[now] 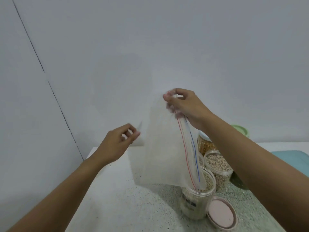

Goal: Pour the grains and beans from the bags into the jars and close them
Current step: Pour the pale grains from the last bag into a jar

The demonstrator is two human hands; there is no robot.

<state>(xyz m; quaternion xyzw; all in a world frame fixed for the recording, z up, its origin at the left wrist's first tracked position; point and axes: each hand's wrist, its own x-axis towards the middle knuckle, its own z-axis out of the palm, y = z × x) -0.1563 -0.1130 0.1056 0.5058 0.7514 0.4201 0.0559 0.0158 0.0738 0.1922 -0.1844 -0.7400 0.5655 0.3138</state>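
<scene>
a thin, clear plastic bag, limp and nearly flat, hangs with its red-and-blue zip mouth dipped into a round clear jar of pale grains on the speckled counter. a round pink lid lies just beside the jar. the right hand pinches the bag's top corner. the left hand, fingers curled, pinches its left corner, which is blurred.

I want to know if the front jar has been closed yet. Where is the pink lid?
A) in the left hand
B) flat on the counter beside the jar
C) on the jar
B: the pink lid lies flat on the counter beside the open jar, whose mouth takes the zip end of the bag.
</scene>
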